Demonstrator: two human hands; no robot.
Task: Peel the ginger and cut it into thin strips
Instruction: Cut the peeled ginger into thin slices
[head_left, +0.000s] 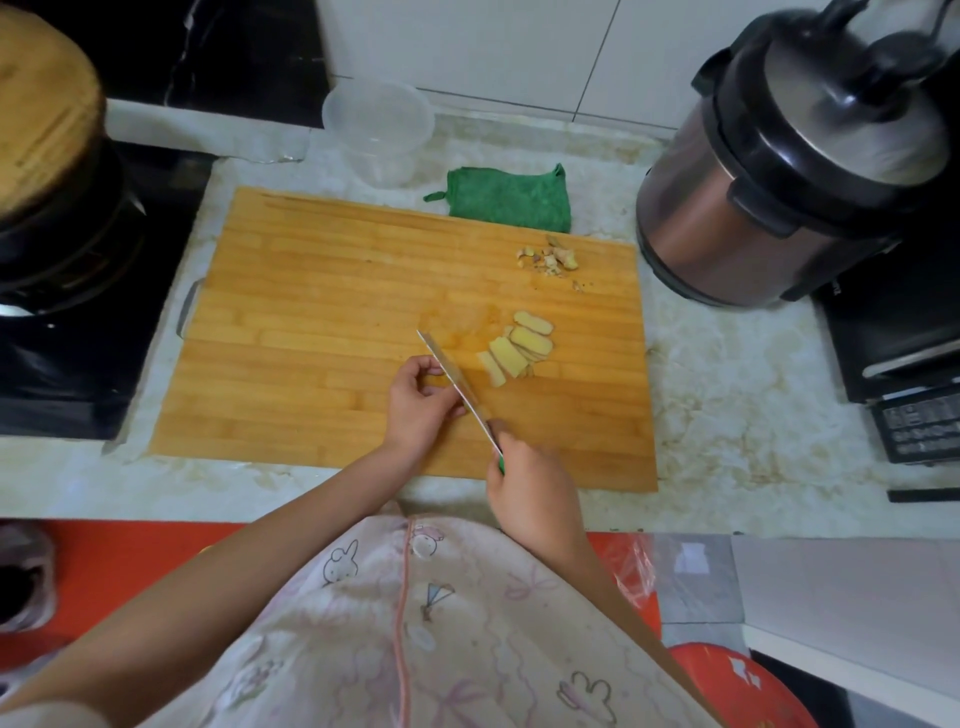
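Pale marble counter w/ bamboo cutting board mid-frame. Peeled ginger slices lie fanned, overlapping, right of board center; peel scraps sit at the board's upper right. Right hand grips the green handle of the knife, blade angled toward upper left. Left hand has fingers curled against the blade's side; can't tell if they pinch anything. Green cloth and clear plastic tub sit behind the board. Pressure cooker upper right, black stove at left.
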